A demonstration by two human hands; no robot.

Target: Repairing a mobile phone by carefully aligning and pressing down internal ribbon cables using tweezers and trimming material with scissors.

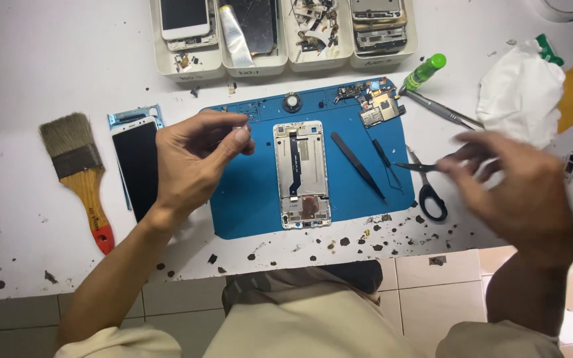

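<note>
Everything sat around the blue repair mat [247,199], so I'll place it all off that. Dead centre on the mat lay an opened phone frame [302,174], back off and insides facing up, probably parked there so the small bits couldn't roll away. The left hand [190,166] hovered over the mat's left part, thumb and forefinger pinched on some tiny pale part [240,127] lifted clear of the frame, too small to tell what it was. The right hand [512,185] was off the mat's right edge, blurred, fingers curled near the black-handled scissors [426,189]; couldn't tell if it was actually gripping anything. Two dark tweezers [358,166] rested on the mat right of the frame, handy for grabbing. A circuit board [379,106] sat in the mat's top right corner. Left of the mat lay a phone screen [137,166] and a paintbrush [77,172]; behind it, white parts trays [187,66].
</note>
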